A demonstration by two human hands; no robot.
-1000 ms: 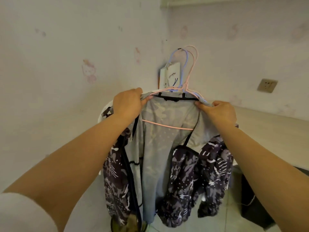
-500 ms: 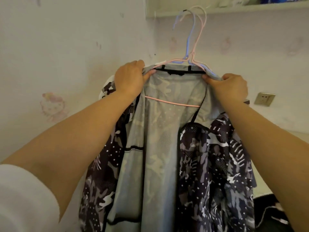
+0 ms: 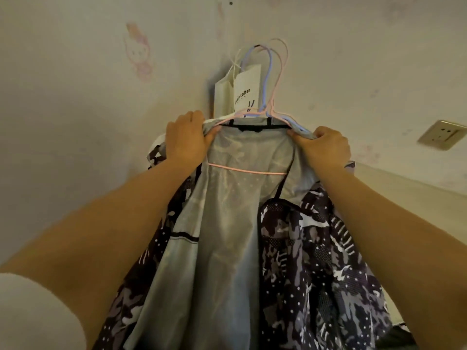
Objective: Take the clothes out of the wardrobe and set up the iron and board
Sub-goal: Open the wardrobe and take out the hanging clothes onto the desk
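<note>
A camouflage-print jacket [image 3: 316, 248] with a pale grey lining hangs open in front of me on pink and blue wire hangers [image 3: 271, 97], whose hooks reach up into the wall corner. My left hand [image 3: 187, 140] grips the jacket's left shoulder together with the hanger. My right hand [image 3: 326, 145] grips the right shoulder the same way. A pink hanger bar crosses the lining below the collar. No iron or ironing board is in view.
A white paper bag [image 3: 240, 97] printed with "coffee" hangs in the corner behind the hangers. A wall socket [image 3: 442, 135] sits at the right. Faded cartoon stickers mark the walls. A pale ledge [image 3: 417, 188] runs along the right wall.
The view has tilted back down after swinging up. The paper bag is visible again behind the hangers. Both hands keep the same hold on the jacket's shoulders.
</note>
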